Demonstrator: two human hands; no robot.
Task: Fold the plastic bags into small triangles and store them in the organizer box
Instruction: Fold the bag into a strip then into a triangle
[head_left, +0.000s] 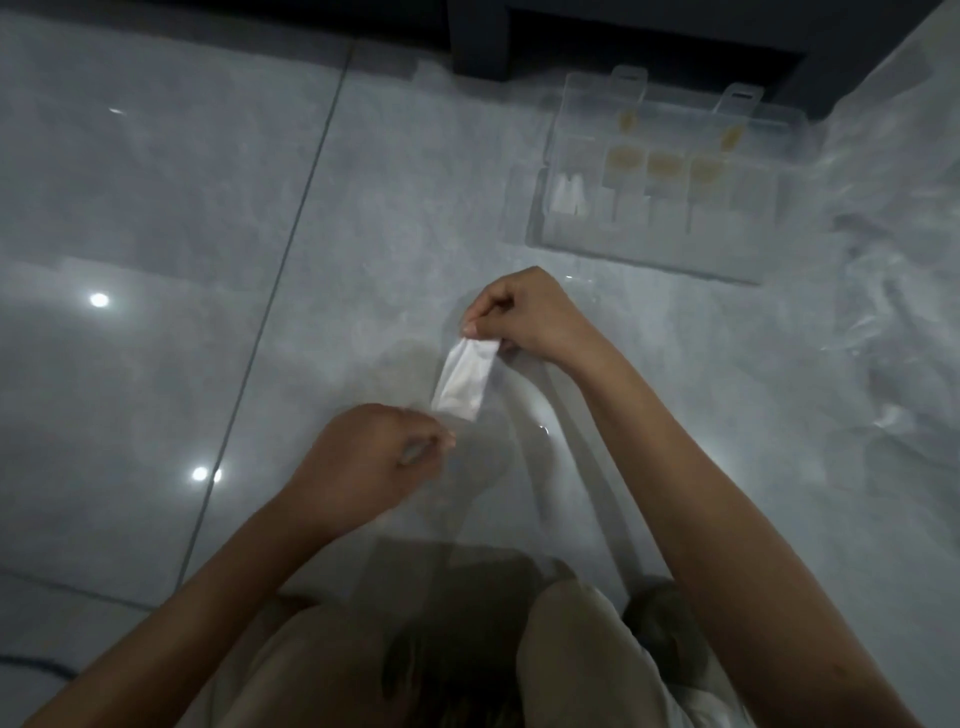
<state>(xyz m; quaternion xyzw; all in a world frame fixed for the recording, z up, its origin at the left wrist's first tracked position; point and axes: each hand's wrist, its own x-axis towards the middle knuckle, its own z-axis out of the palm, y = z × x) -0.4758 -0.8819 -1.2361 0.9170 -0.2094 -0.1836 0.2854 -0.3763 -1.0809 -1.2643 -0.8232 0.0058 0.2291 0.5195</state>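
Observation:
A clear plastic bag, folded into a narrow whitish strip (465, 382), hangs between my hands above the glossy grey floor. My right hand (524, 317) pinches its far end with thumb and fingers. My left hand (374, 457) has curled fingers at the strip's near end, where the thin plastic is hard to make out. The clear organizer box (660, 244) lies open on the floor to the far right of my hands. One left compartment holds white folded triangles (569, 196); other compartments show yellowish contents.
A heap of loose clear plastic bags (904, 322) covers the floor at the right. Dark furniture (597, 36) stands behind the box. My knees in beige cloth (566, 654) fill the bottom centre. Tile floor (156, 208) stretches to the left.

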